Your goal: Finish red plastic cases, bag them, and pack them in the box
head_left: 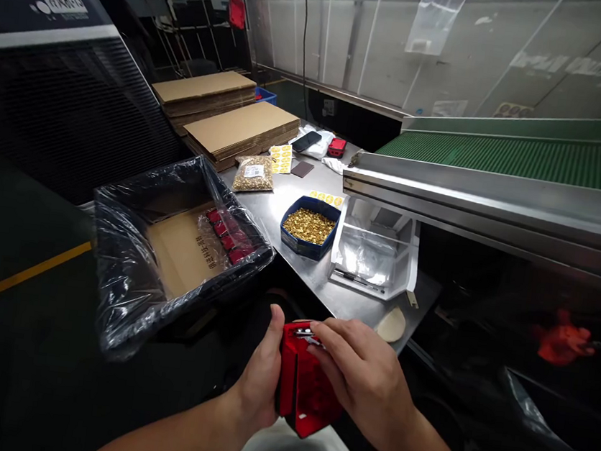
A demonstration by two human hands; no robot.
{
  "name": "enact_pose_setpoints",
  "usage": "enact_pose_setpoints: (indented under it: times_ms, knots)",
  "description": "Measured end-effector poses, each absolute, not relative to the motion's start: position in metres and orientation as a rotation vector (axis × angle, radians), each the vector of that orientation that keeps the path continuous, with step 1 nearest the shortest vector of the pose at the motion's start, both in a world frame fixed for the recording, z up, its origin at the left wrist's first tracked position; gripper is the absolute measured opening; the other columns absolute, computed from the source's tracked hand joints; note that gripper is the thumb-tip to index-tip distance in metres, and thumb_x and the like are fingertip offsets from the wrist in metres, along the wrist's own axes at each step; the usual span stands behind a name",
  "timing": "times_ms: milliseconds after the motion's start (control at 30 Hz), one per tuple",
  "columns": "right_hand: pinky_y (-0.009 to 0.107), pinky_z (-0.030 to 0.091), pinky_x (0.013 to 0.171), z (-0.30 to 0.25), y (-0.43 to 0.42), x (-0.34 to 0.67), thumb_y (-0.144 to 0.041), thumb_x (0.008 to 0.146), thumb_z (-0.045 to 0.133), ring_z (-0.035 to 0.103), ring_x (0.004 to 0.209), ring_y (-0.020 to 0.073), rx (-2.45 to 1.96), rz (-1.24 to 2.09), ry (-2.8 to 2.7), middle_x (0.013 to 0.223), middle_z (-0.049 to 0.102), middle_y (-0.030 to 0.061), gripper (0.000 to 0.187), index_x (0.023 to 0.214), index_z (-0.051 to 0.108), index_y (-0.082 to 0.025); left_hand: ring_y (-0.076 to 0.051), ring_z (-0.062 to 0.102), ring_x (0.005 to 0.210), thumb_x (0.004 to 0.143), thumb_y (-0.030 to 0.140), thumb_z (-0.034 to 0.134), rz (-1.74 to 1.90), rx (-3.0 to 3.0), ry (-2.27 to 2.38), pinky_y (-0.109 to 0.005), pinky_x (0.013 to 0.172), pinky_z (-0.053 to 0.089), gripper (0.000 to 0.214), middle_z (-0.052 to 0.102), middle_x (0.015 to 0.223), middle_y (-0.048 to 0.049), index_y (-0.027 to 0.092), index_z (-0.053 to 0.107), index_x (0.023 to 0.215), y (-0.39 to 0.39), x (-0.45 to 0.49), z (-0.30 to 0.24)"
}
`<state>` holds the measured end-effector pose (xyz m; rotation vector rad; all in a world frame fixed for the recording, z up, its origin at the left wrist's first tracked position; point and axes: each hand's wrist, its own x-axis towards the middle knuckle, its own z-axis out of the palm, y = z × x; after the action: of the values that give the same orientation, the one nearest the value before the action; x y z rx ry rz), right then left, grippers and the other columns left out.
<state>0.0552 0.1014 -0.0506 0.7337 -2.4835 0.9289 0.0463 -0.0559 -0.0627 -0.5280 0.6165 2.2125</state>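
My left hand (pixel 260 376) grips a red plastic case (pixel 288 376) by its left side, with the thumb pointing up. The case has a groove down its near side and is held above my lap, in front of the table. My right hand (pixel 364 377) is closed at the upper right of the case, its fingers on a small shiny metal piece (pixel 305 333) at the top edge. The fingers hide part of that piece, so I cannot tell whether it is fixed to the case. A blue bin (pixel 306 246) of small brass-coloured parts (pixel 308 225) stands on the table beyond my hands.
At left, a crate lined with black plastic (pixel 127 264) holds cardboard and bagged red parts (pixel 228 235). Cardboard stacks (pixel 243 128), a bag of brass parts (pixel 255 175) and a phone (pixel 306 141) lie further back. A white tray (pixel 409 267) sits below the green conveyor (pixel 530 157).
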Motion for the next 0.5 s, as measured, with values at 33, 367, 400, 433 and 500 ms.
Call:
enact_pose_setpoints:
  times_ms: [33,367,400,433,500]
  knots:
    - [0.035,0.051,0.071,-0.0503,0.1010,0.0553,-0.010,0.089,0.061,0.058,0.083,0.0196,0.749,0.904,-2.474,0.104,0.067,0.0097,0.031,0.120,0.060,-0.013,-0.032,0.068,0.094,0.090,0.074,0.031,2.206,-0.532,0.603,-0.044,0.089,0.052,0.076,0.071,0.095,-0.0168,0.008,0.063,0.113,-0.0556,0.0466,-0.0622]
    - [0.034,0.046,0.060,-0.0527,0.1010,0.0565,-0.003,0.085,0.061,0.055,0.073,0.0190,0.819,0.710,-2.417,0.100,0.069,0.0126,0.034,0.119,0.060,-0.008,-0.032,0.068,0.095,0.091,0.071,0.033,2.178,-0.480,0.525,-0.043,0.092,0.050,0.071,0.072,0.093,-0.0171,0.009,0.067,0.095,-0.0552,0.0462,-0.0640]
    - [0.034,0.045,0.059,-0.0529,0.1017,0.0565,-0.003,0.086,0.060,0.055,0.072,0.0188,0.830,0.704,-2.418,0.098,0.069,0.0127,0.032,0.118,0.060,-0.008,-0.031,0.068,0.095,0.091,0.071,0.033,2.170,-0.476,0.522,-0.042,0.093,0.050,0.071,0.072,0.093,-0.0172,0.009,0.067,0.093,-0.0550,0.0462,-0.0640]
    - [0.034,0.045,0.059,-0.0530,0.1027,0.0567,-0.003,0.086,0.059,0.056,0.072,0.0188,0.838,0.703,-2.415,0.097,0.069,0.0126,0.031,0.117,0.060,-0.008,-0.031,0.068,0.096,0.091,0.071,0.032,2.157,-0.476,0.521,-0.042,0.092,0.050,0.072,0.072,0.094,-0.0174,0.009,0.067,0.093,-0.0550,0.0462,-0.0639]
    - [0.034,0.047,0.061,-0.0521,0.1059,0.0580,-0.005,0.087,0.059,0.058,0.074,0.0194,0.800,0.729,-2.390,0.097,0.069,0.0121,0.031,0.117,0.060,-0.009,-0.031,0.068,0.096,0.090,0.073,0.031,2.128,-0.488,0.530,-0.041,0.091,0.051,0.076,0.072,0.096,-0.0188,0.007,0.067,0.097,-0.0552,0.0463,-0.0636]
